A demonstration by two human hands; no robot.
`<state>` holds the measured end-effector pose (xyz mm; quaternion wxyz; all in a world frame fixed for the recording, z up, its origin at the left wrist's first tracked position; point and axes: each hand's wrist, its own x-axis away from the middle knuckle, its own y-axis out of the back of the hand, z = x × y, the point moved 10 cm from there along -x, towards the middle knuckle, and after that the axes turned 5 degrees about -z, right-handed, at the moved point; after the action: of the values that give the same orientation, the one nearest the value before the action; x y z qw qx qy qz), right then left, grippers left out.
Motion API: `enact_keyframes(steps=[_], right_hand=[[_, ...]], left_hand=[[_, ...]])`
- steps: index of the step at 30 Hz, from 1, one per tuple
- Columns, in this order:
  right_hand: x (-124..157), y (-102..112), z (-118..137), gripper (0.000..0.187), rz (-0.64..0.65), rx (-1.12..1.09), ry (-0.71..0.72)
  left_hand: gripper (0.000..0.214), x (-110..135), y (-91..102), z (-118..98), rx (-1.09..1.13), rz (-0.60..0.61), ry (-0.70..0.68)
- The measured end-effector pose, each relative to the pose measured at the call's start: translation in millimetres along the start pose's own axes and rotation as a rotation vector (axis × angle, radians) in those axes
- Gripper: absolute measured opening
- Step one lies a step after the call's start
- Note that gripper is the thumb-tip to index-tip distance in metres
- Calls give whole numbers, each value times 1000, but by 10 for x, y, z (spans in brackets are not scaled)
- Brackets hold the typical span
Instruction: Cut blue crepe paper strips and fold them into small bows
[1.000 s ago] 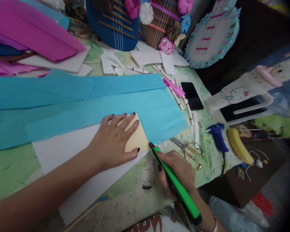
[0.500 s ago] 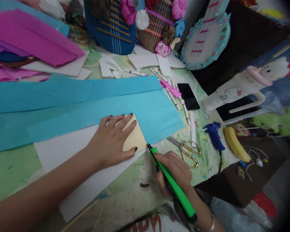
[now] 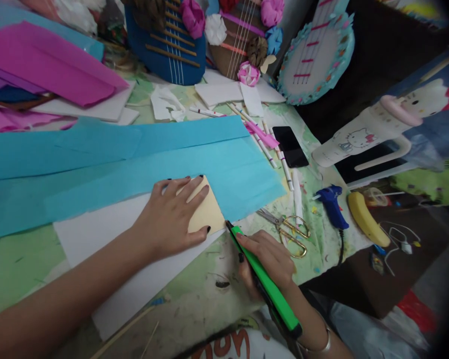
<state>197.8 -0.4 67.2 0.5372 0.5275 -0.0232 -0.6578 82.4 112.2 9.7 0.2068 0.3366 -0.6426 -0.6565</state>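
My left hand [image 3: 174,212] lies flat with fingers spread, pressing a cream card [image 3: 207,214] down on a white sheet [image 3: 134,276]. Part of the card is hidden under the palm. My right hand [image 3: 267,259] is wrapped round a green utility knife [image 3: 267,284] with black ends. Its tip meets the card's lower right corner; the blade itself is too small to make out. Blue paper [image 3: 239,174] stretches across the table behind the card and runs off the left side. Gold-handled scissors [image 3: 286,227] lie to the right of the knife.
A blue glue gun [image 3: 333,207], a banana [image 3: 367,219], a black phone [image 3: 291,146] and several markers [image 3: 265,149] lie to the right. A white tumbler [image 3: 353,139] stands by the table's right edge. Paper instruments [image 3: 164,55] line the back; pink paper [image 3: 60,65] is heaped left.
The whole view has shifted slightly. Both hands, the card and the knife hold nearly the same places relative to each other.
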Motion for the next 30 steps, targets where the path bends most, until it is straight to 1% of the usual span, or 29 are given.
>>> enact_keyframes(steps=[5, 12, 17, 23, 30], right_hand=[[22, 30, 10, 49, -10, 3, -3], [70, 13, -27, 46, 6, -9, -21], [74, 32, -2, 45, -12, 19, 12], [80, 19, -7, 44, 12, 57, 8], [91, 33, -18, 45, -4, 44, -7]], left_hand=[[67, 4, -15, 3, -3, 18, 4], [68, -2, -10, 6, -13, 29, 1], [68, -5, 11, -15, -33, 5, -19], [68, 0, 13, -20, -32, -9, -29], [67, -1, 21, -29, -24, -31, -43]])
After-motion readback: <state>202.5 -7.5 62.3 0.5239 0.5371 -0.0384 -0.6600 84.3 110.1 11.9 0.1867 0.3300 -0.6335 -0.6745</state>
